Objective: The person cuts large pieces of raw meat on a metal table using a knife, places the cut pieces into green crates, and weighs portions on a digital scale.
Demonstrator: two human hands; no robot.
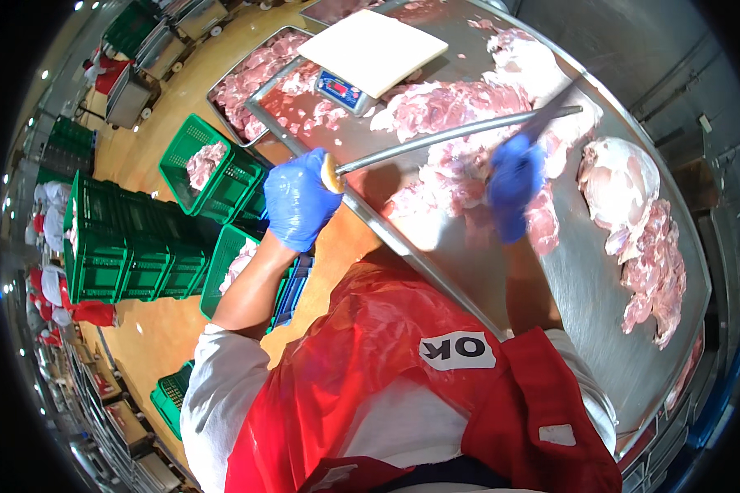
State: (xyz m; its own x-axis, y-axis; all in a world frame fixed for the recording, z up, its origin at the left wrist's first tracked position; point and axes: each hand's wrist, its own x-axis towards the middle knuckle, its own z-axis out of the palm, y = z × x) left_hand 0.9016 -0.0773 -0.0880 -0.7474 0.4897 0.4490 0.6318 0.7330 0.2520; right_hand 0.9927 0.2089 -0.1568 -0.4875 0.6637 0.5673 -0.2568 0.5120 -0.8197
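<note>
My left hand (302, 200), in a blue glove, is closed around the yellowish handle of a sharpening steel (448, 142). The long rod points to the right over the metal table (588, 287). In my right hand (514, 182), also blue-gloved and smeared by motion, is a knife (549, 113). Its dark, blurred blade slants up and to the right, crossing the rod near its tip; whether the two touch I cannot tell. Below the rod lie raw pink meat pieces (444, 182). A larger pale-skinned cut (622, 177) rests farther right, with trimmed meat (656, 271) beside it.
A scale (343, 90) with a white board (374, 51) on top stands at the table's far side. Left of the table are a metal tray of meat (259, 78), a green crate (193, 193) with meat and stacked green crates (131, 246). Other people (57, 287) appear far left.
</note>
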